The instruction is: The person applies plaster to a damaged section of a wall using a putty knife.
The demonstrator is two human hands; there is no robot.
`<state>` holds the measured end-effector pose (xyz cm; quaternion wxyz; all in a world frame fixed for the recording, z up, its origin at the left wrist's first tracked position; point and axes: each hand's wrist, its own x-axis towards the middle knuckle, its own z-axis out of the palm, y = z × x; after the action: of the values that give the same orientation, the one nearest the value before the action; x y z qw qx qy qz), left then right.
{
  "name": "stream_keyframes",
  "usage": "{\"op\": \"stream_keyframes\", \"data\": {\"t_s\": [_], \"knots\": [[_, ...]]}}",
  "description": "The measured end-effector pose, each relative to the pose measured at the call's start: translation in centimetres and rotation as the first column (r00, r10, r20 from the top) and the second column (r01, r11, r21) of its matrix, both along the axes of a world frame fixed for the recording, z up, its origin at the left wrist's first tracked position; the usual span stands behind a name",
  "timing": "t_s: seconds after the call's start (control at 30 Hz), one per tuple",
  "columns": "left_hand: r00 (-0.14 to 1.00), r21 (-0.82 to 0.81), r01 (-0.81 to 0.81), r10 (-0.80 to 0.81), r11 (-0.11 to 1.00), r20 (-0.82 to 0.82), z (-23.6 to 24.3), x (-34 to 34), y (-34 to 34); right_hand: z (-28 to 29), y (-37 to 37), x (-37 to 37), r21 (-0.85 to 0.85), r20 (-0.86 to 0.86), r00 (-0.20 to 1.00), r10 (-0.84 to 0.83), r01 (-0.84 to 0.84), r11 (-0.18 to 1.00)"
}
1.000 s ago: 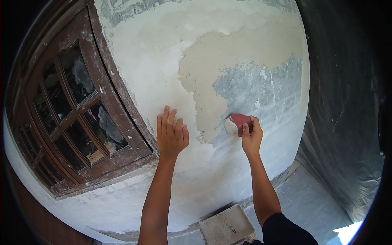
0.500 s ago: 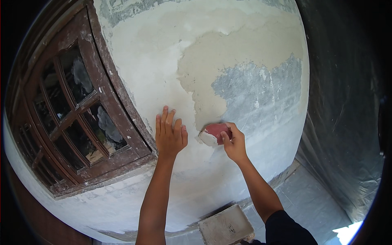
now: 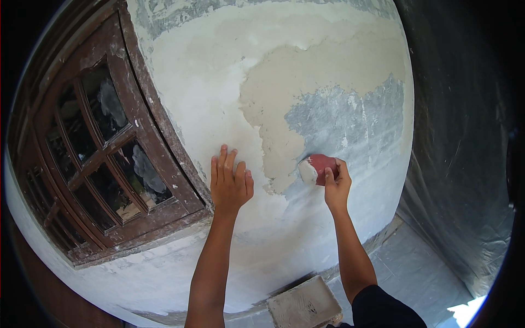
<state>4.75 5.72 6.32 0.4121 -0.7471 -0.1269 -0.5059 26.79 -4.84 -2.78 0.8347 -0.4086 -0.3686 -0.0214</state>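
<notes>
My right hand (image 3: 338,185) grips a red scraper (image 3: 322,167) between thumb and fingers. Pale paste coats its left end, which lies against the wall (image 3: 273,229), beside the lower edge of a damp beige patch of filler (image 3: 273,120). Right of that patch is a bare blue-grey area (image 3: 344,120) with flaked white spots. My left hand (image 3: 232,183) rests flat on the white wall left of the patch, fingers stretched upward and holding nothing.
A brown wooden window (image 3: 104,142) with glass panes and paint specks fills the left side. Low by the wall's foot stands a paste-smeared tray (image 3: 303,303). Dark plastic sheeting (image 3: 454,136) hangs at the right, and grey tiled floor (image 3: 404,262) lies below.
My right hand has moved the scraper to the right, off the patch's lower tip and onto the edge of the blue-grey area. My left hand stays in place on the wall.
</notes>
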Motion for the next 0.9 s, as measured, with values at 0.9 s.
{"op": "stream_keyframes", "data": {"t_s": [0.9], "knots": [[1.0, 0.005, -0.01, 0.01, 1.0, 0.009, -0.1, 0.1, 0.2, 0.8, 0.3, -1.4, -0.133, 0.156, 0.978, 0.14, -0.119, 0.984]]}}
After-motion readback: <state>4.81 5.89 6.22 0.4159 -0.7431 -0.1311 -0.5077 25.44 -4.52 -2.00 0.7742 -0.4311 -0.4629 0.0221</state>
